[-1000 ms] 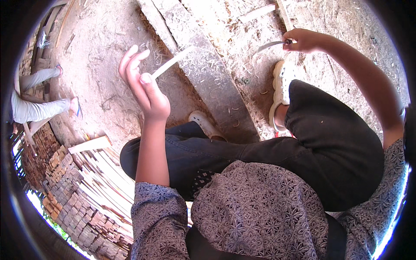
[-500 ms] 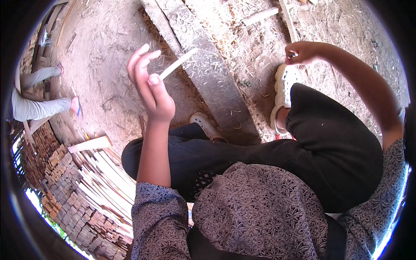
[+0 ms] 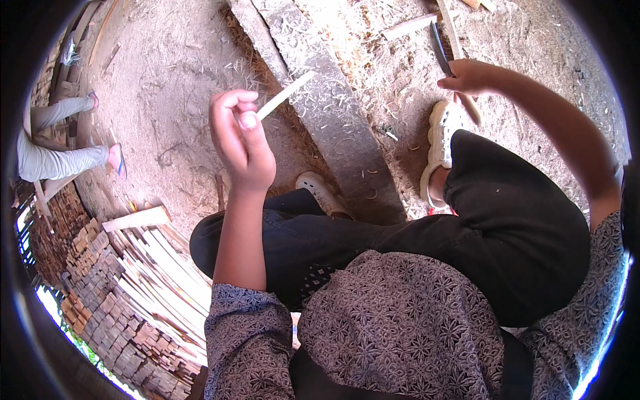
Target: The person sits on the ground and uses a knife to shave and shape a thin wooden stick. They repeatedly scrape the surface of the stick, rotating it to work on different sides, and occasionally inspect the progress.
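Observation:
My left hand [image 3: 241,137] is closed, pinching a thin pale strip of wood [image 3: 285,95] between thumb and fingers. The strip's free end slants up to the right over a dark wooden plank [image 3: 343,133] strewn with curled shavings. To the right, my right hand [image 3: 469,77] grips a knife [image 3: 440,51] with a dark narrow blade. The blade points up and slightly left, away from me. Its light brown handle sticks out below my fist, above my right shoe [image 3: 443,132]. The knife and the strip are well apart.
Shavings [image 3: 357,57] litter the earth floor beyond the plank. A few wood strips [image 3: 410,27] lie at the upper right. Stacked cut timber [image 3: 127,327] and long pale slats [image 3: 163,273] fill the lower left. At the far left another person's legs [image 3: 60,160] show.
The fingers of my left hand have curled in, and the hand has shifted slightly right with the strip. The knife in my right hand has swung into view, blade upward.

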Demonstrator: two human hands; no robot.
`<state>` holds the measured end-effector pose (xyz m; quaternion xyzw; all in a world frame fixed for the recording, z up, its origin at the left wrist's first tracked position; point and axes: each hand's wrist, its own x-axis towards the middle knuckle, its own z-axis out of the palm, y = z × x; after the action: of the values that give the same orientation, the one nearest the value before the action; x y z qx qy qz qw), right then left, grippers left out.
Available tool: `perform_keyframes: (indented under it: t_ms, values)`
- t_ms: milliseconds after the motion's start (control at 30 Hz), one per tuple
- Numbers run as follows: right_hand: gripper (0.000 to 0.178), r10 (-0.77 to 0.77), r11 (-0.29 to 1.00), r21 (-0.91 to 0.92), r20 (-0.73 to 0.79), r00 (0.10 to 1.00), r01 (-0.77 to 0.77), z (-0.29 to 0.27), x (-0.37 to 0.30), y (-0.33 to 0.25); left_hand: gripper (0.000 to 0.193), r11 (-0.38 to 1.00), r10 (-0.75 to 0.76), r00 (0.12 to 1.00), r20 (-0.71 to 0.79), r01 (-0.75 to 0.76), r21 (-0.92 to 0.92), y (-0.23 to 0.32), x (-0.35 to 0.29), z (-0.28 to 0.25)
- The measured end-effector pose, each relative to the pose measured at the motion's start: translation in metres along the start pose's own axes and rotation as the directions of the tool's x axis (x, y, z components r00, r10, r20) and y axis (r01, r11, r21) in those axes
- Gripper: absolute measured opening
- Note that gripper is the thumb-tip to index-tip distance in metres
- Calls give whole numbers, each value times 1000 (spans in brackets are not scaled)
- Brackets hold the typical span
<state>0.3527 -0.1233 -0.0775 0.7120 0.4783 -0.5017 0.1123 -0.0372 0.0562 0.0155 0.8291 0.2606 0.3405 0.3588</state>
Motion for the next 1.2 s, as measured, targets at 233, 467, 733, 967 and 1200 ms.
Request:
perform_keyframes:
  t_ms: [233,467,733,967,1200]
  values:
    - [37,-94,990,107,75,993,86,1,-17,-39,19,990,118,964,239,-133,51,30,4,-4]
    - [56,-316,945,80,-15,949,316,-18,-61,-112,23,999,48,898,438,-33,-43,49,-8,10]
    - [54,-463,872,166,-21,886,460,-34,-86,-156,19,976,165,878,449,-212,56,48,-16,14]
    - [29,-379,918,94,-81,922,386,-40,-110,-172,24,987,141,932,334,-157,22,42,-24,15]
    - [20,-441,880,121,-157,884,460,-33,-126,-186,24,982,175,959,221,-187,37,36,-19,15]
